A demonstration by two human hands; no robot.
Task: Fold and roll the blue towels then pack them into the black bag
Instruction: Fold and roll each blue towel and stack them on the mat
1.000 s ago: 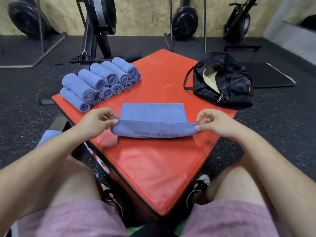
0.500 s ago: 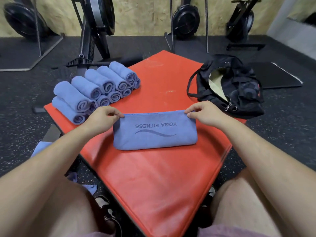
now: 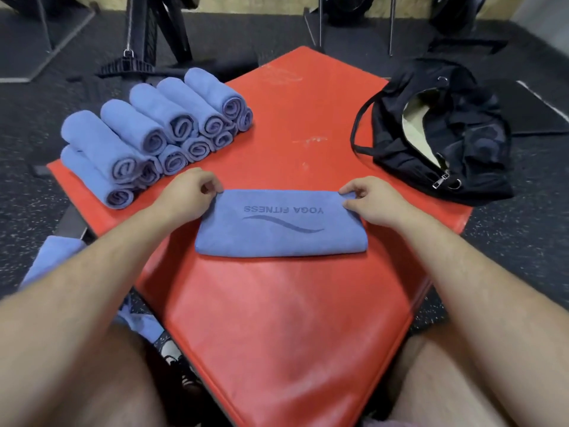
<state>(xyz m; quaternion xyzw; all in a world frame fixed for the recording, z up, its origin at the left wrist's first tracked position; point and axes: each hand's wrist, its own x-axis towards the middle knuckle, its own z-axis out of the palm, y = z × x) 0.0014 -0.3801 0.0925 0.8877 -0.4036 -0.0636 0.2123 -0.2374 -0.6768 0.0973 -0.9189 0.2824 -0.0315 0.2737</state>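
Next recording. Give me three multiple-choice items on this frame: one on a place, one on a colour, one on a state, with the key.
1. Where is the black bag?
A. on the red mat, at its right corner
B. on the person's lap
C. on the floor behind the mat

2. What colour is the printed towel?
A. blue
B. white
C. green

3. How does the printed towel lie?
A. rolled tight
B. folded flat
C. crumpled in a heap

Key: 1 A, it rests on the mat's right corner. 2 A, the cloth is blue with dark lettering. 3 B, it lies flat in layers, and the left hand and right hand pinch its far corners.
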